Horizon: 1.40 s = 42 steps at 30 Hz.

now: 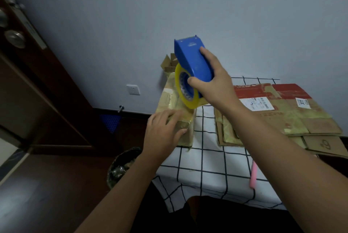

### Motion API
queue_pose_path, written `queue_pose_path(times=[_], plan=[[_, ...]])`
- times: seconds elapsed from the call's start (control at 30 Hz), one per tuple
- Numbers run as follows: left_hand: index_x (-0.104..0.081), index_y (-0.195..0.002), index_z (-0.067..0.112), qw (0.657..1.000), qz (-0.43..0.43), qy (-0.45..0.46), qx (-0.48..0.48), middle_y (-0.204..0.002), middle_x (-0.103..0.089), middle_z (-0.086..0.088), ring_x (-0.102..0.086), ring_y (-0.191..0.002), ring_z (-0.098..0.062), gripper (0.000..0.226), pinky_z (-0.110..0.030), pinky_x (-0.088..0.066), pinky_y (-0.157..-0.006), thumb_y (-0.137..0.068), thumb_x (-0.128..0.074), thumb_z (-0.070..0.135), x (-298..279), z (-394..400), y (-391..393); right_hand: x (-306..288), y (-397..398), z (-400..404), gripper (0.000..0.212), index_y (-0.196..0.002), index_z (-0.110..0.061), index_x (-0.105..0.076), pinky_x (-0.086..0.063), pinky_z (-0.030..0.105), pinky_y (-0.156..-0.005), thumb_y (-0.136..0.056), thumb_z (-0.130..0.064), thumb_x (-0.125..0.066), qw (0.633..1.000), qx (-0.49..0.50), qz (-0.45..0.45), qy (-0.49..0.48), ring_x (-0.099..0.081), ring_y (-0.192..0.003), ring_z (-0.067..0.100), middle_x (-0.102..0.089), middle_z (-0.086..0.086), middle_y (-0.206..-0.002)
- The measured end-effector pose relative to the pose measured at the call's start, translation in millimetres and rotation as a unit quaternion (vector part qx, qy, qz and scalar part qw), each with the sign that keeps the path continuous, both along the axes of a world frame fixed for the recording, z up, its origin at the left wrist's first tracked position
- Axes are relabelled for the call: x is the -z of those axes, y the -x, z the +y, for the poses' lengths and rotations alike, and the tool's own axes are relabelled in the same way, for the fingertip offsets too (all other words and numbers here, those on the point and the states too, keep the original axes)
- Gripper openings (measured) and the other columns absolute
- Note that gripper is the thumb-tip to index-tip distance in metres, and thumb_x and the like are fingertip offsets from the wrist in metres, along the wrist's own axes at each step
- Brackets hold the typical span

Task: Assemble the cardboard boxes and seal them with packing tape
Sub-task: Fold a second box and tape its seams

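Head view: right hand (211,82) grips tape dispenser (195,59); left hand (162,131) flat on box (173,101); flattened cardboard (323,146) marked "6".

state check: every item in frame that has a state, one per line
tape dispenser: lifted above the box, gripped by right hand
tape roll: mounted in the dispenser
box: closed, covered in tape, left hand resting on its near end
flattened boxes: unfolded, stacked flat on the checked tablecloth
door: open
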<state>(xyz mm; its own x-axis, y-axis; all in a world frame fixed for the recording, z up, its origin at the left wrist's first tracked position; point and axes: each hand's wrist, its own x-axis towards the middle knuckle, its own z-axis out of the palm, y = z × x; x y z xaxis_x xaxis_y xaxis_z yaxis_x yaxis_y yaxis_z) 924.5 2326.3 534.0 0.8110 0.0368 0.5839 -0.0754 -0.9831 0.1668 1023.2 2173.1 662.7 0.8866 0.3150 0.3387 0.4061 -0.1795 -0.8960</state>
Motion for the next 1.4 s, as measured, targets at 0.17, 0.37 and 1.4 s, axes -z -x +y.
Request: queue_pose_path(times=[0.17, 0.37, 1.4], plan=[[-0.066, -0.108, 0.018, 0.997, 0.001, 0.075, -0.012, -0.114, -0.063, 0.002, -0.055, -0.111, -0.017, 0.053, -0.037, -0.031, -0.101, -0.086, -0.048, 0.062, -10.1, -11.4, 2.2, 2.0, -5.2, 1.6, 0.077, -0.145, -0.046, -0.038, -0.053, 0.023, -0.077, -0.080, -0.024, -0.073, 0.998, -0.018, -0.005, 0.060, -0.057, -0.098, -0.001, -0.050, -0.017, -0.122], [-0.064, -0.086, 0.015, 0.989, -0.047, 0.090, -0.104, -0.091, -0.062, -0.001, -0.059, -0.089, -0.024, 0.047, -0.042, -0.038, -0.091, -0.083, -0.056, 0.061, -5.5, -31.1, -15.2, 1.9, -6.4, 6.1, 0.076, -0.145, -0.047, -0.038, -0.054, 0.037, -0.088, -0.080, -0.027, -0.073, 0.994, -0.036, -0.024, 0.105, -0.058, -0.100, 0.013, -0.052, -0.008, -0.121], [-0.071, -0.100, 0.021, 0.997, -0.024, 0.068, 0.016, -0.101, -0.065, 0.005, -0.054, -0.095, -0.012, 0.043, -0.028, -0.028, -0.086, -0.088, -0.052, 0.057, -6.6, 3.3, -10.8, 4.5, -14.4, 2.8, 0.074, -0.145, -0.046, -0.039, -0.045, 0.013, -0.073, -0.082, -0.030, -0.075, 0.996, -0.057, 0.003, 0.064, -0.052, -0.096, -0.008, -0.046, -0.018, -0.127]])
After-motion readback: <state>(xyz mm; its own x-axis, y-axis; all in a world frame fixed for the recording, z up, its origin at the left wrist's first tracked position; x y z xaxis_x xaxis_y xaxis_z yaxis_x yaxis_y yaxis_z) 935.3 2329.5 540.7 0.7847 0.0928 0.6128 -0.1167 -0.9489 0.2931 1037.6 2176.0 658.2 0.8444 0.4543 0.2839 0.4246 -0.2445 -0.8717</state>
